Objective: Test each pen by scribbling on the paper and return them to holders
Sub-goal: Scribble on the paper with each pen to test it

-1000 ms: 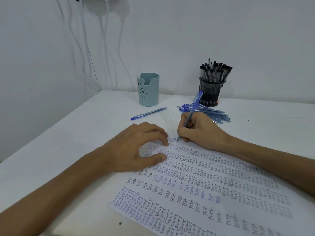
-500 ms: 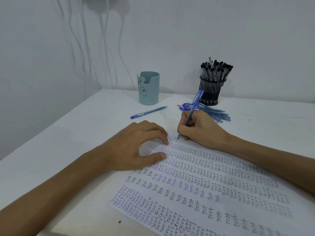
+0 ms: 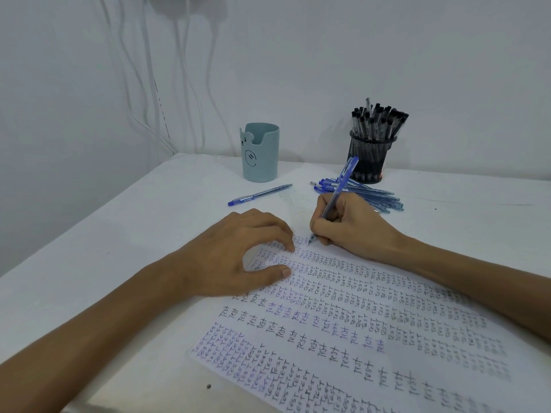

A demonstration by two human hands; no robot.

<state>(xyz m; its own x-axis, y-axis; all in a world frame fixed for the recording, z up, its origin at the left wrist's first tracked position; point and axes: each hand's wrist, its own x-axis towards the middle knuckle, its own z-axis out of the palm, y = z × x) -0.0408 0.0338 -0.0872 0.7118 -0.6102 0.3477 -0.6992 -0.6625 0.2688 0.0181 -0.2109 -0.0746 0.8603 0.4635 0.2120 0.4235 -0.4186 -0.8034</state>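
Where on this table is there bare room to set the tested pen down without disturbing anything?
Bare table lies left of the left hand, from the teal holder out to the edge. Another patch sits right of the pen pile and mesh holder, beyond the paper. It is crowded between the loose pen, the pile and the right hand.

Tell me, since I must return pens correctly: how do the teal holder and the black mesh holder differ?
The teal holder has a solid wall with a drawn face and a notched rim; the black mesh holder is see-through wire. No pens stick out of the teal holder; the black mesh holder is packed with black-capped pens. Both stand upright on the table.
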